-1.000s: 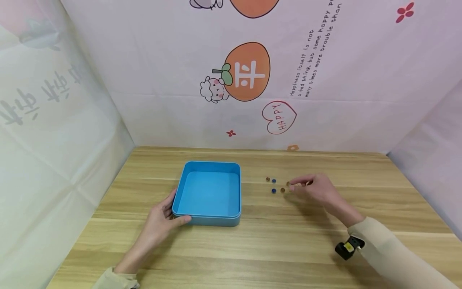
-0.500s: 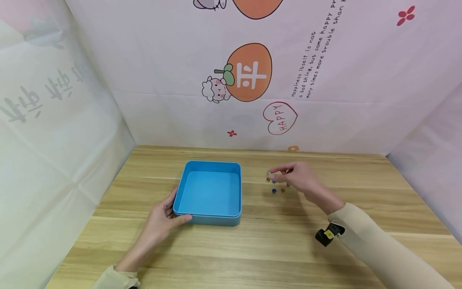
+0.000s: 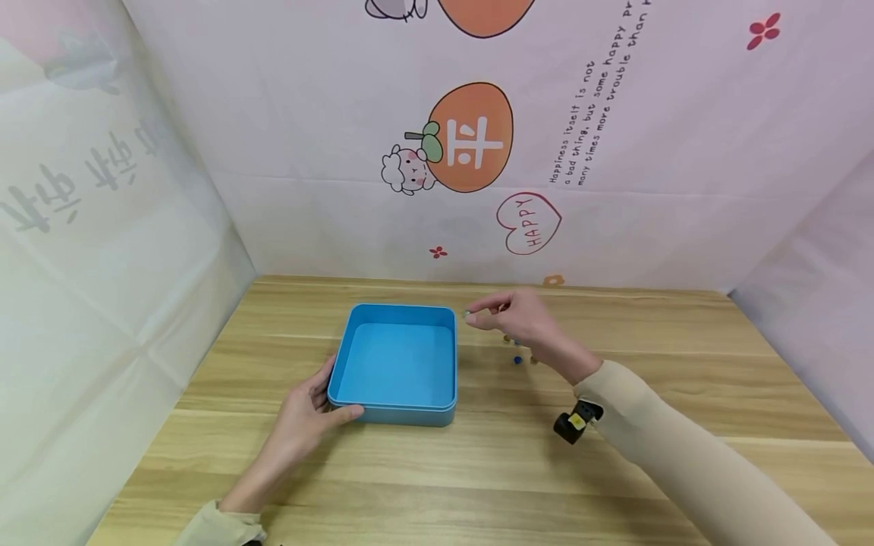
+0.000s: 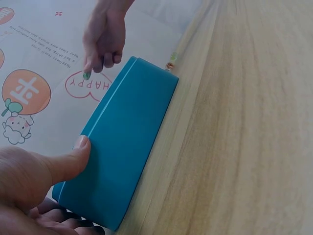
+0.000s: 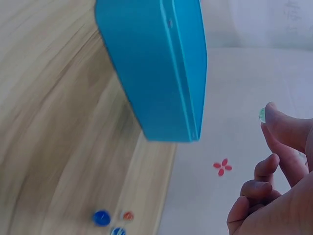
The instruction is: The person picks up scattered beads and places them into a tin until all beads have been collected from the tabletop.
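Observation:
A square blue box (image 3: 410,416) with no lid stands on the wooden table. My left hand (image 3: 300,421) grips its near left corner, thumb on the front wall and fingers along the left side. Thumb and index finger of my right hand (image 3: 522,320) pinch a small pale green glass bead (image 5: 262,115). That hand is in the air just beyond the box's right rim, its other fingers curled in the right wrist view. Under and behind it, small beads lie on the table, among them a dark blue bead (image 3: 517,360) and a brown bead (image 3: 534,360). The hand partly hides this group.
A printed white cloth (image 3: 307,152) hangs at the table's back edge, with more cloth on the left and right sides. The wooden table (image 3: 437,485) reaches toward me. A small black camera (image 3: 570,426) sits at my right wrist.
My right hand has moved left from the loose beads to the box's right rim, carrying the green bead. The left hand and the box have stayed in place.

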`<state>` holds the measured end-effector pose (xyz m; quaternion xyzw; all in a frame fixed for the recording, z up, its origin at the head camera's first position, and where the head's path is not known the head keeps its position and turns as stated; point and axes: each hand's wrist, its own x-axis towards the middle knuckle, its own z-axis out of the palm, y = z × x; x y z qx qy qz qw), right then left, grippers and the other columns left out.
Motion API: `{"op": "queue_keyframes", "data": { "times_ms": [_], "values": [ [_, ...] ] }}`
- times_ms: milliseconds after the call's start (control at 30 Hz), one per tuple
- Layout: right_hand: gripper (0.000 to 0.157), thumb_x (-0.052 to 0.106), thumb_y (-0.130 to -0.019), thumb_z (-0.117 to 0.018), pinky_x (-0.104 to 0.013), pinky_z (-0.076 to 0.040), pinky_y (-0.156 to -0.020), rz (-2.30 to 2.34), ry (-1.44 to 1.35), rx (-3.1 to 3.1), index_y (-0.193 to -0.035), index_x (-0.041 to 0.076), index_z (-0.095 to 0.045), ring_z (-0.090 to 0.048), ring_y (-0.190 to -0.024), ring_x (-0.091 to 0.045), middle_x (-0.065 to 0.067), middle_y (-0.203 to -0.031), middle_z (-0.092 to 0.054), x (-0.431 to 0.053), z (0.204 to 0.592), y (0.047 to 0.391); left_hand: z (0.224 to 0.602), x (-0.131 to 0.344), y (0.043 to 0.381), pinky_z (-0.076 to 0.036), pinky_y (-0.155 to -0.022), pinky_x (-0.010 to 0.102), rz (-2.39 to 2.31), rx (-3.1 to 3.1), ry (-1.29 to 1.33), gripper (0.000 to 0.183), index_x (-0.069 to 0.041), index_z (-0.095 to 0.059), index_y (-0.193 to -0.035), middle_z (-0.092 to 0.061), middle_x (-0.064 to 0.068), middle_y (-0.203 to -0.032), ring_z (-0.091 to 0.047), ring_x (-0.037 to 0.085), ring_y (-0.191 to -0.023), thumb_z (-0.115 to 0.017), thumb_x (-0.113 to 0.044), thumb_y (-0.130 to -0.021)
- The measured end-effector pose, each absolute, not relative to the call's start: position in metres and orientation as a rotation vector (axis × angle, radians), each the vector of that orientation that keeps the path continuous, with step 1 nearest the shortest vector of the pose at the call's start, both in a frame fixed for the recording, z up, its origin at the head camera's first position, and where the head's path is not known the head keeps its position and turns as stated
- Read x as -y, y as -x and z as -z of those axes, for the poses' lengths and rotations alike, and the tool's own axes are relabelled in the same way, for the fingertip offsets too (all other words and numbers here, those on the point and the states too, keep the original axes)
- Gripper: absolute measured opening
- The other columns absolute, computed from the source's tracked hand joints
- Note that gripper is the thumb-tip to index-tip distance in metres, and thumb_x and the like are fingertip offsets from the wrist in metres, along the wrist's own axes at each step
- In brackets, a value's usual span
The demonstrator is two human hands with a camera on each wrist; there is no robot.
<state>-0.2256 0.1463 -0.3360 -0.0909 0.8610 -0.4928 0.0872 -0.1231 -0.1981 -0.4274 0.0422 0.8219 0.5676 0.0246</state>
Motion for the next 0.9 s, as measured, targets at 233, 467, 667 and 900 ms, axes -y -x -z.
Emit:
{"op": "queue_keyframes", "data": {
  "times_ms": [233, 467, 667, 900],
  "values": [
    [0.020, 0.023, -0.092, -0.086, -0.032, -0.037, -0.065, 1.462, 0.333, -2.570, -0.108, 0.010, -0.085, -0.050, -0.084, -0.026, -0.007, -0.085, -0.058, -0.116, 0.335, 0.230, 0.429, 0.198, 0.124, -0.042, -0.113, 0.048, -1.755, -2.550, -0.133, 0.097, 0.006, -0.026, -0.163, -0.028, 0.027, -0.167, -0.040, 0.041, -0.146, -0.087, -0.010, -0.090],
    [0.017, 0.020, -0.092, -0.086, -0.031, -0.039, -0.066, 1.458, 0.361, -2.569, -0.104, 0.009, -0.086, -0.053, -0.085, -0.026, -0.007, -0.092, -0.067, -0.091, 0.339, 0.232, 0.427, 0.198, 0.123, -0.041, -0.115, 0.048, -1.757, -2.536, -0.119, 0.097, 0.005, -0.026, -0.164, -0.027, 0.026, -0.167, -0.039, 0.041, -0.147, -0.087, -0.010, -0.090],
    [0.013, 0.015, -0.092, -0.086, -0.030, -0.036, -0.065, 1.494, 0.405, -2.531, -0.101, 0.006, -0.085, -0.051, -0.079, -0.023, -0.006, -0.093, -0.069, -0.072, 0.351, 0.234, 0.428, 0.198, 0.124, -0.041, -0.115, 0.050, -1.762, -2.532, -0.125, 0.097, 0.005, -0.025, -0.164, -0.027, 0.027, -0.167, -0.039, 0.042, -0.147, -0.086, -0.009, -0.090],
    [0.010, 0.014, -0.090, -0.087, -0.028, -0.032, -0.060, 1.463, 0.404, -2.540, -0.098, 0.007, -0.086, -0.046, -0.071, -0.020, -0.004, -0.079, -0.061, -0.056, 0.362, 0.236, 0.428, 0.197, 0.124, -0.040, -0.115, 0.046, -1.759, -2.523, -0.114, 0.097, 0.004, -0.025, -0.164, -0.027, 0.025, -0.168, -0.038, 0.039, -0.148, -0.086, -0.011, -0.091]
  ]
}}
